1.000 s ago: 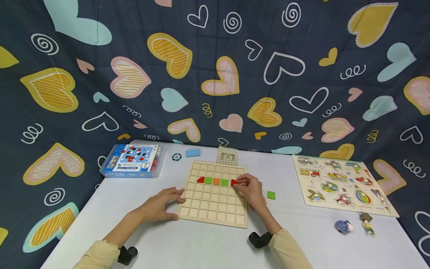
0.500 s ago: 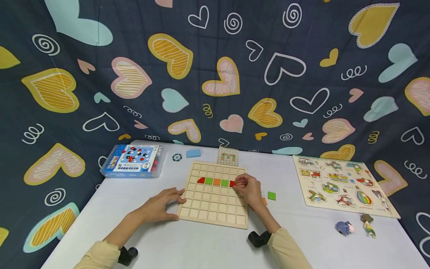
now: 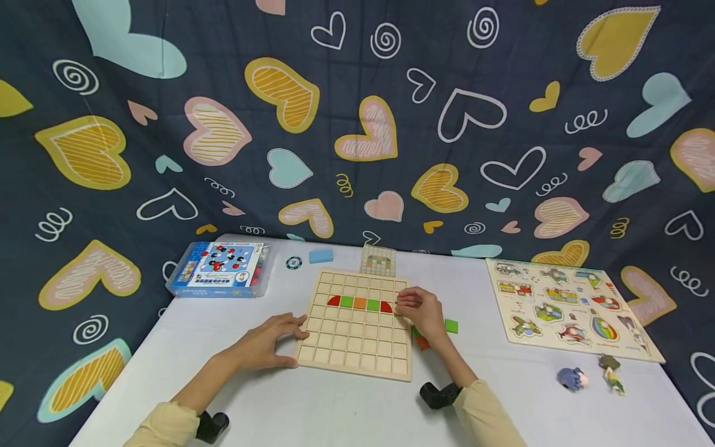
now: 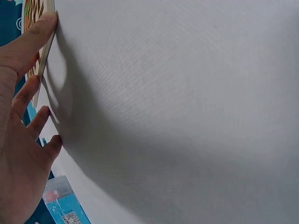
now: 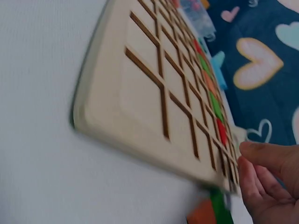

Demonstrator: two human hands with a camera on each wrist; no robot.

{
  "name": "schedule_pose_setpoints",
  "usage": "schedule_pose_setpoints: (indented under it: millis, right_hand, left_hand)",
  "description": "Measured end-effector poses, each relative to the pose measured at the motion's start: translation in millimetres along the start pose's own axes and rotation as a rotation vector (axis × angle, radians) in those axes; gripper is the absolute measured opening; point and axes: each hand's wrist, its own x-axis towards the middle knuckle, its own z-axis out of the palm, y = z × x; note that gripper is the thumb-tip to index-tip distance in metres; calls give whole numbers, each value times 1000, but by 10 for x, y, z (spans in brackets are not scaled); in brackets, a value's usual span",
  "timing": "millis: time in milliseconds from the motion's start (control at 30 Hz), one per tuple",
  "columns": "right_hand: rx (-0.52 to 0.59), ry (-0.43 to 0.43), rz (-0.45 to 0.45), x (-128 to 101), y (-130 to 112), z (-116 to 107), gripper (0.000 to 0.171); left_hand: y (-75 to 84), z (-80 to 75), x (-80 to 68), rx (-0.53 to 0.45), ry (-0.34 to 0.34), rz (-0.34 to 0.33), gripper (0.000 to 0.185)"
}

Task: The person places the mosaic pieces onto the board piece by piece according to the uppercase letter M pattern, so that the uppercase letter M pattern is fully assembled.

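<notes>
I am seeing printing on the blue box (image 3: 219,268) beyond my left hand (image 3: 267,343), too small to read. My left hand is resting with relaxed fingers against the near-left edge of the wooden grid board (image 3: 355,323) on the tabletop (image 3: 335,410). My right hand (image 3: 420,309) is hovering at the board's right edge, fingers loosely curled, gripping nothing. A second ago it was pinching the red quarter-round piece (image 3: 386,306); now that piece is sitting in the row, just left of its fingertips.

Red quarter-round tile (image 3: 386,306) seated in grid board (image 3: 354,347) (flat).
</notes>
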Motion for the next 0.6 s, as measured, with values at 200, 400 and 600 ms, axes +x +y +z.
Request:
schedule_pose_setpoints:
  millis: [200,400,600]
  right_hand:
    - [-60,19,44,-41,112,-330,27]
    - [-108,20,1,-178,237,-786,27]
    - [-248,-40,-74,-284,382,-1126,29]
  left_hand:
    - [-2,3,-4,0,2,3,47]
    - [-3,-2,-1,2,2,9,47]
    - [-12,-1,-2,-3,1,12,46]
